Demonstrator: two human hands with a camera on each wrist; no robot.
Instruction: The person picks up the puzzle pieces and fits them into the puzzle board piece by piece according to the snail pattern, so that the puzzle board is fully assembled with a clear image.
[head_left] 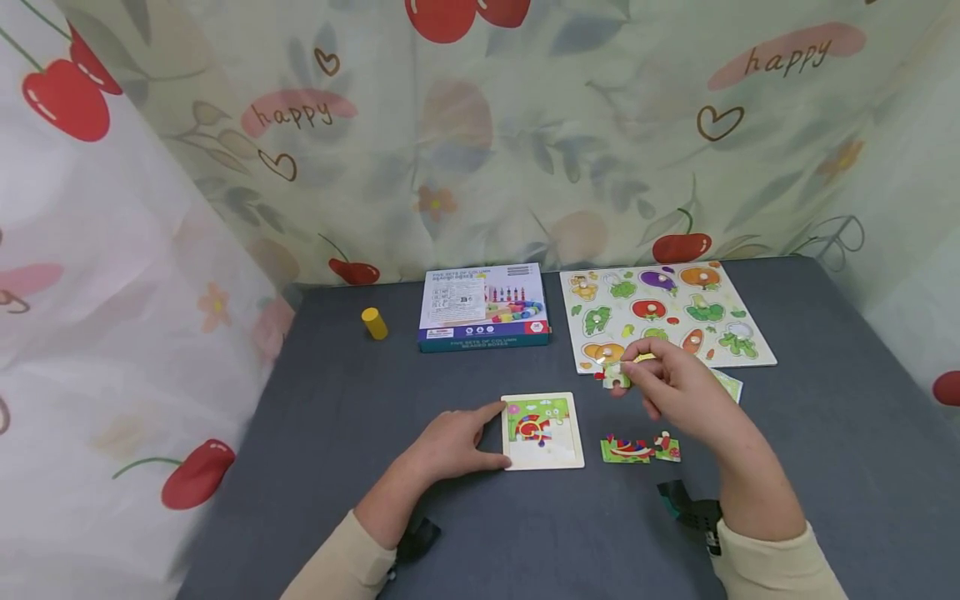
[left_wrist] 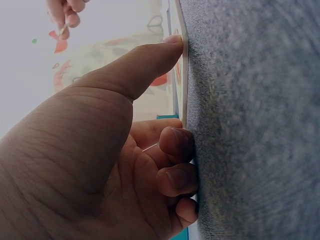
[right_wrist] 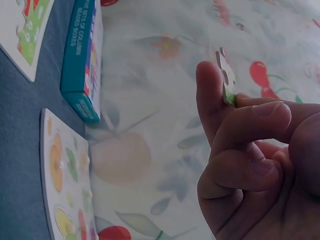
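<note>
Our right hand pinches a puzzle piece, raised right of the puzzle tray, which our left hand steadies, thumb and forefinger spread. We seem mid-assembly; the next move likely calls for aligning cut edges

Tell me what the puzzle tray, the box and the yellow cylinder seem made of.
Puzzle tray: probably thin wood, smooth and pale, judging by its plain cream rim.
Box: likely cardboard with a smooth printed finish, given the crisp edges and lettered sides.
Yellow cylinder: painted wood or plastic; the even colour doesn't settle which.
</note>
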